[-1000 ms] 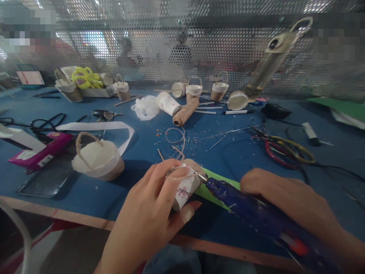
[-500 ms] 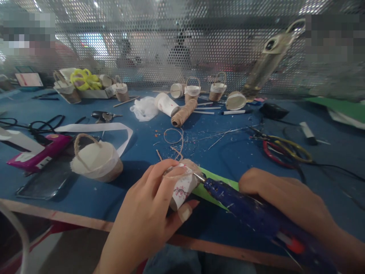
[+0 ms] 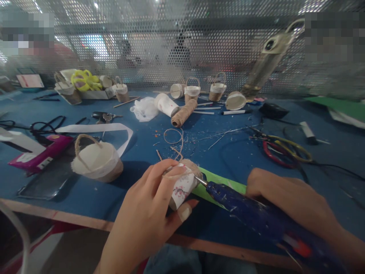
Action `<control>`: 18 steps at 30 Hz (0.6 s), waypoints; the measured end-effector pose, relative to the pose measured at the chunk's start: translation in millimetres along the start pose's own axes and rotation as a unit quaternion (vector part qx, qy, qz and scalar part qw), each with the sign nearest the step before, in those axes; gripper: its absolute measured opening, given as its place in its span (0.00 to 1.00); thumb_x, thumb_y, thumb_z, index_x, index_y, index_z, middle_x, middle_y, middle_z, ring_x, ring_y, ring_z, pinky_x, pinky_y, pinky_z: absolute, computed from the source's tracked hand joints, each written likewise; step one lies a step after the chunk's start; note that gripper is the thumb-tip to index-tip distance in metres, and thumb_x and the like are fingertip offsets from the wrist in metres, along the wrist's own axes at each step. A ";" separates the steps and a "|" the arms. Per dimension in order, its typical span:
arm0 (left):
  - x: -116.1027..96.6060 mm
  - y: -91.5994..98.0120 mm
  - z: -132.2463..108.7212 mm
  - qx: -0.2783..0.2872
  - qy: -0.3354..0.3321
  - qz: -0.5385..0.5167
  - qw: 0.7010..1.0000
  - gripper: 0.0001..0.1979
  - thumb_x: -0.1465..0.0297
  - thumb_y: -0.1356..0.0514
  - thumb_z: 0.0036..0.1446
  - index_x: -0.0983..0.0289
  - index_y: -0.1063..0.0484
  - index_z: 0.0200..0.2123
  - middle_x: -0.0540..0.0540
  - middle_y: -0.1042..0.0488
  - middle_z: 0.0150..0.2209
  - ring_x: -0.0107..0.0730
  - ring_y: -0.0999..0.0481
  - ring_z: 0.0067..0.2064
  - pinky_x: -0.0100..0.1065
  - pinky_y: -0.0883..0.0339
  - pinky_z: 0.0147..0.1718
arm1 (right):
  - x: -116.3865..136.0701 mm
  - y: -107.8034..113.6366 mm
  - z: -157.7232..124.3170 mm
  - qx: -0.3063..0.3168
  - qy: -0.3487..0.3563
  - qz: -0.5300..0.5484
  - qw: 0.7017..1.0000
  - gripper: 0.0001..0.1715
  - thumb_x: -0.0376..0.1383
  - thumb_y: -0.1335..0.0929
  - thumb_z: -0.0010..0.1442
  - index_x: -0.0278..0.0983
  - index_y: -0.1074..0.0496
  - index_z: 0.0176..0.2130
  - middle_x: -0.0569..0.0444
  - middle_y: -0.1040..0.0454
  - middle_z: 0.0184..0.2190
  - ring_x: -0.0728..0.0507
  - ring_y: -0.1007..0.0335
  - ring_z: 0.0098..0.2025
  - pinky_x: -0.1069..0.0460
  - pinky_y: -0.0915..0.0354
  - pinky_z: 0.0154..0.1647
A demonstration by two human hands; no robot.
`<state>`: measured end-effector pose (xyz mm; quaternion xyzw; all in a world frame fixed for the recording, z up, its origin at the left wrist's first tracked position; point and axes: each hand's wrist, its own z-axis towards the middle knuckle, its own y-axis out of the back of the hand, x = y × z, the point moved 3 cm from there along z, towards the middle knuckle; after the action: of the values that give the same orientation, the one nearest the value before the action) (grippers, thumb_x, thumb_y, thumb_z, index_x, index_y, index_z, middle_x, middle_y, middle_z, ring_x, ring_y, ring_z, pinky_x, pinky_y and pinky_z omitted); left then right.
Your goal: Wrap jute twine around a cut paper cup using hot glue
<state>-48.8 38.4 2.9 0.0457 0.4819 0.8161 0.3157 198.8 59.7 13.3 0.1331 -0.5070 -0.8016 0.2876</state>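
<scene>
My left hand [image 3: 154, 201] is closed around a small paper cup [image 3: 182, 190] printed with pink blossom, which lies tilted on its side above the table. Jute twine is wrapped round part of the cup, and a loose length of twine [image 3: 181, 142] runs from it toward the back. My right hand [image 3: 285, 194] grips a dark blue glue gun [image 3: 245, 209] with a red part near its rear. The gun's metal nozzle points left, at the twine-covered part of the cup. Beneath the nozzle lies a bright green strip [image 3: 222, 180].
A finished-looking little basket [image 3: 97, 163] stands at left beside a magenta glue gun [image 3: 42, 154]. Behind are a twine roll [image 3: 184, 114], a white plastic bag [image 3: 145, 109] and several small baskets. Red-and-yellow-handled pliers [image 3: 281, 152] lie at right. A perforated metal screen [image 3: 154, 34] closes the back.
My right hand and the glue gun have shifted slightly right, the nozzle staying by the cup. My left hand and the cup have barely moved.
</scene>
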 end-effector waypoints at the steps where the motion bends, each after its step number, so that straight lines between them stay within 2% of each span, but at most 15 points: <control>1: 0.0 0.1 0.1 0.001 0.000 0.001 1.000 0.17 0.63 0.42 0.71 0.61 0.37 0.59 0.62 0.29 0.60 0.46 0.23 0.57 0.44 0.22 0.51 | -0.3 -0.5 -0.5 -0.001 0.004 0.010 1.000 0.12 0.28 0.41 0.56 0.44 0.43 0.26 0.62 0.33 0.23 0.47 0.36 0.20 0.51 0.44 0.24; 6: -0.1 0.7 -0.8 0.002 -0.003 -0.001 1.000 0.18 0.62 0.41 0.71 0.62 0.37 0.59 0.63 0.29 0.60 0.46 0.23 0.56 0.45 0.22 0.50 | -3.9 -2.7 -1.4 0.001 0.007 0.026 1.000 0.14 0.27 0.41 0.58 0.44 0.44 0.26 0.62 0.38 0.22 0.47 0.37 0.19 0.51 0.48 0.22; 12: 1.3 -1.0 -0.4 0.005 0.004 0.001 1.000 0.19 0.61 0.41 0.71 0.61 0.37 0.60 0.62 0.28 0.60 0.47 0.23 0.57 0.45 0.22 0.50 | -5.4 -1.3 -1.6 0.004 0.025 0.031 0.999 0.11 0.27 0.39 0.52 0.44 0.44 0.27 0.63 0.38 0.23 0.47 0.41 0.18 0.50 0.49 0.23; 18: 0.5 -2.0 0.8 -0.001 0.002 0.003 1.000 0.19 0.61 0.41 0.70 0.62 0.36 0.59 0.64 0.29 0.61 0.47 0.23 0.57 0.45 0.22 0.50 | -8.2 -2.4 -2.6 -0.008 0.039 0.032 0.999 0.12 0.26 0.40 0.53 0.44 0.46 0.28 0.64 0.37 0.23 0.47 0.37 0.19 0.50 0.51 0.22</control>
<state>-48.0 40.0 1.6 0.0456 0.4817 0.8174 0.3126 205.9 63.5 9.3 0.1458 -0.4929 -0.7902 0.3338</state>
